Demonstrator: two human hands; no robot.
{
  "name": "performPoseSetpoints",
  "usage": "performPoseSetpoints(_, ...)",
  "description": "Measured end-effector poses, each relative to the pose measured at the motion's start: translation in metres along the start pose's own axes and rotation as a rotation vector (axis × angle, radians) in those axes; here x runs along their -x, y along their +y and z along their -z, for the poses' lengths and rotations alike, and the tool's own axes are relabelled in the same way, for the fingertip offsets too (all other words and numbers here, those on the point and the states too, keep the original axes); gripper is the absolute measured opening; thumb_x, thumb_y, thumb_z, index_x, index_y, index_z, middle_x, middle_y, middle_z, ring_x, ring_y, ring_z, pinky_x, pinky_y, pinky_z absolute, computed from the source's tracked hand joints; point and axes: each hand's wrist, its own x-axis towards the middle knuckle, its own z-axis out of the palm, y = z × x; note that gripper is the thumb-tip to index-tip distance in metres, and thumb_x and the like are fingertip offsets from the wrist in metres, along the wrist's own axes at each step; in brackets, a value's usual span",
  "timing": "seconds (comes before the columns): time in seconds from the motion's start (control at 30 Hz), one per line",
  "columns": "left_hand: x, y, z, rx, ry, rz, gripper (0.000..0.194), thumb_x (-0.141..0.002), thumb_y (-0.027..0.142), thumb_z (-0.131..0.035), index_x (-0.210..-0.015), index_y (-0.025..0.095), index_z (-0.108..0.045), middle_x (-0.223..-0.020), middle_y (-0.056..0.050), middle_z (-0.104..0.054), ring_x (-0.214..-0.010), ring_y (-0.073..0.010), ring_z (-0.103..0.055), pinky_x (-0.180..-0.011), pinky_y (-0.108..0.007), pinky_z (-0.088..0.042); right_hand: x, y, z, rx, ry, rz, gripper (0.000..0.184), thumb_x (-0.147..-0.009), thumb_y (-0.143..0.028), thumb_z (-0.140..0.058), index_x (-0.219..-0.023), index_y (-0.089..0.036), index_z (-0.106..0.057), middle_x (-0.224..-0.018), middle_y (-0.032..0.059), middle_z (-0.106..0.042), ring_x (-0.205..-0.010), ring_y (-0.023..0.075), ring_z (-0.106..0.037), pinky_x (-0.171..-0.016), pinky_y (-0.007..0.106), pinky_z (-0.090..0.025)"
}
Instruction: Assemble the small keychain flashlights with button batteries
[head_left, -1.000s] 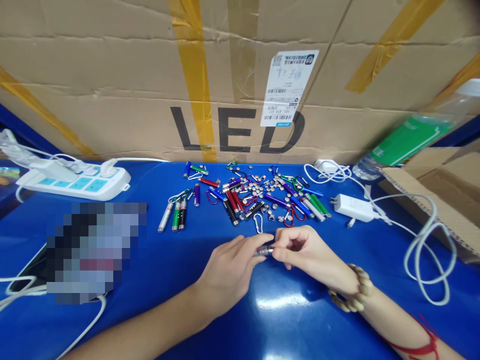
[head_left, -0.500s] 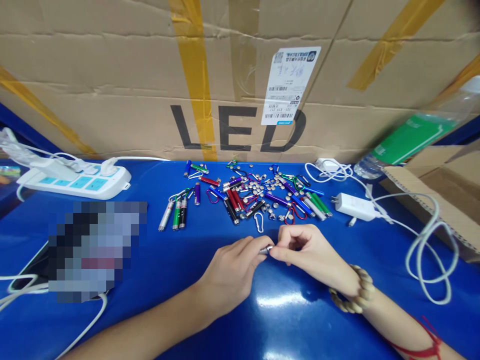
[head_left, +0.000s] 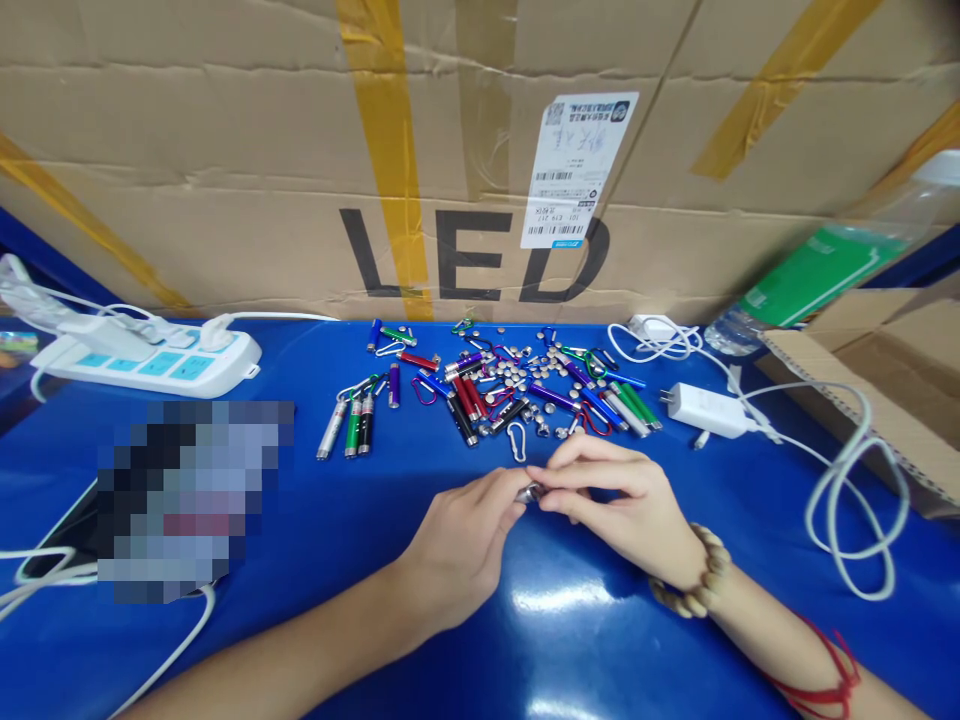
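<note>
My left hand (head_left: pixel 461 540) is closed around a small silver penlight (head_left: pixel 529 493), and most of its tube is hidden in the fingers. At its exposed end, my right hand (head_left: pixel 619 500) pinches with thumb and fingertips; whether a separate small part is between them I cannot tell. Just beyond the hands lies a white carabiner clip (head_left: pixel 517 440). Behind it is a loose spread of coloured penlight tubes (head_left: pixel 463 392), button cells (head_left: pixel 517 374), metal caps and carabiners. Several penlights with clips attached (head_left: pixel 352 425) lie side by side to the left.
A large cardboard box (head_left: pixel 285 180) walls off the back of the blue table (head_left: pixel 300 640). On the left are a white power strip (head_left: pixel 150 360) and a blurred-out device (head_left: pixel 187 500). A charger with cable (head_left: pixel 705 410), an open carton (head_left: pixel 847 400) and a tilted bottle (head_left: pixel 817 265) are on the right.
My right hand has shifted slightly left, and its fingers have extended over the penlight's end. Less of the penlight shows than a second ago. My left hand stays nearly in place.
</note>
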Motion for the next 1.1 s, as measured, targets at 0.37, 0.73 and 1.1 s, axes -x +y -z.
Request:
performPoseSetpoints(0.37,0.000,0.001,0.001,0.021,-0.101,-0.032,0.021,-0.088,0.010,-0.033,-0.096,0.022,-0.048,-0.089,0.001,-0.063,-0.077,-0.0115,-0.060,-0.071,-0.021,-0.044,-0.003,0.000,0.007,-0.039,-0.119,-0.001,0.014,-0.074,-0.019,-0.065,-0.061,-0.017,-0.071,-0.066,0.0013,-0.056,-0.057,0.0079,-0.053,-0.053,0.021,-0.046)
performPoseSetpoints(0.73,0.001,-0.004,-0.003,-0.087,-0.161,-0.055,0.018,-0.088,0.011,-0.034,-0.093,0.020,-0.048,-0.084,0.000,-0.063,-0.074,-0.0134,-0.060,-0.066,-0.023,-0.043,-0.001,0.007,0.010,-0.054,-0.197,0.039,0.018,-0.076,-0.021,-0.063,-0.060,-0.016,-0.069,-0.067,0.0019,-0.056,-0.057,0.0081,-0.055,-0.052,0.020,-0.047)
performPoseSetpoints(1.1,0.000,-0.001,-0.003,-0.039,-0.106,-0.080,0.018,-0.087,0.012,-0.035,-0.091,0.018,-0.052,-0.078,-0.001,-0.062,-0.070,-0.0123,-0.060,-0.063,-0.021,-0.045,-0.001,0.002,0.003,-0.010,-0.118,0.022,0.029,-0.071,-0.034,-0.067,-0.050,-0.014,-0.062,-0.057,0.0009,-0.053,-0.050,0.0080,-0.047,-0.045,0.021,-0.038)
